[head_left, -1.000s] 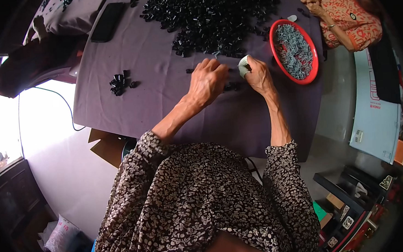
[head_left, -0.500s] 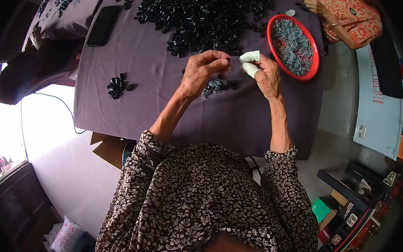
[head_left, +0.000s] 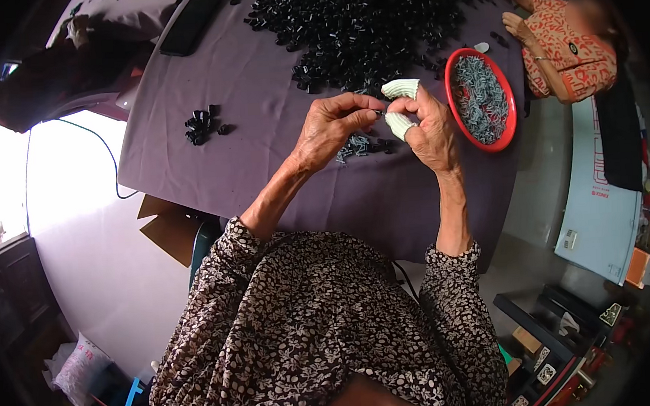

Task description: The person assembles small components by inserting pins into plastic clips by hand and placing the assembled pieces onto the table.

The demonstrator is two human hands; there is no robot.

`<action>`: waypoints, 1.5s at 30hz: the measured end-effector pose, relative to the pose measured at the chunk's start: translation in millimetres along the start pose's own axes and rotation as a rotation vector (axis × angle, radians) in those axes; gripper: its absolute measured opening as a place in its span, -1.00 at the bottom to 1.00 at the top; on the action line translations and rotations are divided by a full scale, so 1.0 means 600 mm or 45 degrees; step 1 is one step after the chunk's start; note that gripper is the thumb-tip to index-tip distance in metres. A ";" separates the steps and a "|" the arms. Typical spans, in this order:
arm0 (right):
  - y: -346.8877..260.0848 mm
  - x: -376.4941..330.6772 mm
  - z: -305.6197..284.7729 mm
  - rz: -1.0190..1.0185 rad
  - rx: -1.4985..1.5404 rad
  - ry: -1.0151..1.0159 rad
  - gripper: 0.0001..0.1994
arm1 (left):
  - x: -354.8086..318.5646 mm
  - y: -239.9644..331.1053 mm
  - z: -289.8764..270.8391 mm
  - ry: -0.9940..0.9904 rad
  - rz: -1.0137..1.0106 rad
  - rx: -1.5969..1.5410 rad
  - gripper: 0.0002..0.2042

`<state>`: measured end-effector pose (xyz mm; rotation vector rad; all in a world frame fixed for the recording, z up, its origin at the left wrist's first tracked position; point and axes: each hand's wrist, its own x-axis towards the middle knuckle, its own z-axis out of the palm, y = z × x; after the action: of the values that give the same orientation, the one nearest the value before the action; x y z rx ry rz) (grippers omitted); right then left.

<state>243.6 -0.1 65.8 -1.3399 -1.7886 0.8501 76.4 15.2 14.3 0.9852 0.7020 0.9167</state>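
My left hand (head_left: 329,132) pinches a small black plastic piece (head_left: 379,112) between thumb and forefinger. Close against it is my right hand (head_left: 434,138), with white knitted covers (head_left: 400,89) on two of its fingers. Those fingers are closed at the black piece; whatever they grip is too small and hidden to name. Beneath the hands lie loose grey screw-like pins (head_left: 357,149) and a few black pieces. Just beyond spreads a big heap of black plastic pieces (head_left: 359,33). To the right of my right hand stands a red basket (head_left: 494,146) holding many grey pins (head_left: 482,100).
A purple cloth (head_left: 264,184) covers the table. Left of my hands sits a small cluster of black pieces (head_left: 200,126), with a dark phone (head_left: 190,24) behind it. At the far right is another person in an orange patterned top (head_left: 573,54), hands by the table edge.
My hands have come together, so the fingertips now meet at the black piece. The whole view has shifted slightly. The other person's second hand has come into sight at the table.
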 end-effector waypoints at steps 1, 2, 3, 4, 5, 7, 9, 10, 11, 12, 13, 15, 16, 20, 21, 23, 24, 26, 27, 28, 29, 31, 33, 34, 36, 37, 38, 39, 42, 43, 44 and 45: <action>-0.001 0.001 0.000 0.001 -0.053 -0.031 -0.68 | -0.001 0.000 0.000 0.002 0.003 -0.003 -0.86; -0.003 0.002 0.000 0.002 -0.105 -0.061 -0.67 | -0.003 0.000 0.000 0.009 0.039 0.058 -0.86; -0.003 0.004 0.000 0.001 -0.106 -0.065 -0.67 | -0.004 0.000 0.000 0.017 0.076 0.120 -0.85; -0.003 0.006 -0.001 0.005 -0.128 -0.090 -0.68 | -0.005 0.001 0.000 0.020 0.077 0.118 -0.85; -0.002 0.008 -0.001 0.010 -0.149 -0.114 -0.69 | -0.005 0.004 0.001 0.047 0.148 0.295 -0.85; -0.004 0.013 -0.001 0.016 -0.208 -0.115 -0.69 | -0.004 0.009 0.006 0.066 0.210 0.466 -0.85; -0.011 0.024 -0.003 -0.032 -0.334 -0.099 -0.69 | 0.002 0.019 0.013 0.122 0.307 0.709 -0.86; -0.009 0.029 -0.002 -0.028 -0.290 -0.091 -0.70 | 0.004 0.020 0.012 0.135 0.300 0.661 -0.85; -0.008 0.032 -0.002 -0.023 -0.246 -0.083 -0.71 | 0.006 0.020 0.010 0.134 0.295 0.663 -0.85; -0.009 0.036 -0.004 -0.023 -0.246 -0.084 -0.71 | 0.010 0.017 0.006 0.146 0.211 0.395 -0.85; -0.013 0.041 -0.008 0.048 -0.103 -0.084 -0.73 | 0.014 0.014 0.003 0.159 0.127 0.127 -0.84; -0.010 0.041 -0.011 0.122 0.039 -0.081 -0.76 | 0.018 0.014 -0.004 0.147 0.099 0.071 -0.85; -0.001 0.035 -0.011 0.123 0.055 -0.012 -0.78 | 0.020 0.015 -0.005 0.156 0.113 -0.052 -0.86; 0.072 0.005 0.020 0.183 -0.149 -0.061 -0.85 | 0.020 0.027 -0.027 0.237 0.115 -0.294 -0.86; 0.091 -0.001 0.030 0.205 -0.264 -0.122 -0.87 | 0.020 0.033 -0.033 0.277 0.115 -0.309 -0.86; 0.124 -0.015 0.041 0.130 -0.231 -0.110 -0.87 | 0.021 0.042 -0.032 0.254 0.141 -0.396 -0.86; 0.130 -0.012 0.049 0.020 -0.303 -0.092 -0.85 | 0.020 0.044 -0.033 0.229 0.162 -0.479 -0.86; 0.137 -0.007 0.062 -0.181 -0.337 -0.027 -0.89 | 0.016 0.043 -0.035 0.222 0.160 -0.484 -0.86; 0.138 0.000 0.067 -0.188 -0.335 -0.029 -0.89 | 0.015 0.043 -0.036 0.220 0.163 -0.490 -0.86; 0.141 0.006 0.070 -0.292 -0.492 -0.103 -0.94 | 0.014 0.042 -0.036 0.222 0.169 -0.487 -0.86; 0.145 0.012 0.075 -0.396 -0.650 -0.177 -0.98 | 0.013 0.041 -0.036 0.231 0.147 -0.488 -0.86; 0.148 0.018 0.077 -0.414 -0.593 -0.147 -0.91 | 0.014 0.040 -0.033 0.237 0.123 -0.497 -0.87; 0.146 0.023 0.074 -0.346 -0.596 -0.185 -0.94 | 0.015 0.040 -0.035 0.201 0.148 -0.499 -0.87; 0.142 0.024 0.076 -0.349 -0.592 -0.192 -0.94 | 0.013 0.039 -0.039 0.209 0.148 -0.501 -0.87; 0.130 0.022 0.076 -0.261 -0.337 -0.105 -0.91 | 0.011 0.037 -0.046 0.221 0.141 -0.466 -0.86; 0.120 0.020 0.074 -0.263 -0.334 -0.114 -0.91 | 0.012 0.037 -0.049 0.230 0.142 -0.469 -0.86; 0.111 0.018 0.071 -0.240 -0.328 -0.149 -0.87 | 0.013 0.037 -0.051 0.224 0.159 -0.467 -0.86; 0.106 0.015 0.071 -0.216 -0.321 -0.181 -0.83 | 0.014 0.037 -0.053 0.215 0.175 -0.462 -0.86; 0.111 0.011 0.064 -0.272 -0.492 -0.166 -0.85 | 0.012 0.044 -0.051 0.246 0.154 -0.453 -0.86; 0.114 0.010 0.060 -0.272 -0.494 -0.167 -0.85 | 0.012 0.045 -0.052 0.246 0.154 -0.454 -0.86; 0.118 0.008 0.054 -0.200 -0.501 -0.169 -0.83 | 0.012 0.045 -0.056 0.243 0.181 -0.441 -0.85; 0.121 0.004 0.051 -0.123 -0.508 -0.170 -0.81 | 0.012 0.043 -0.057 0.238 0.204 -0.429 -0.85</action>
<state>252.1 17.4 -10.6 -1.4532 -2.1925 0.5585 42.5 41.2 23.7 0.6674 0.6046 1.2345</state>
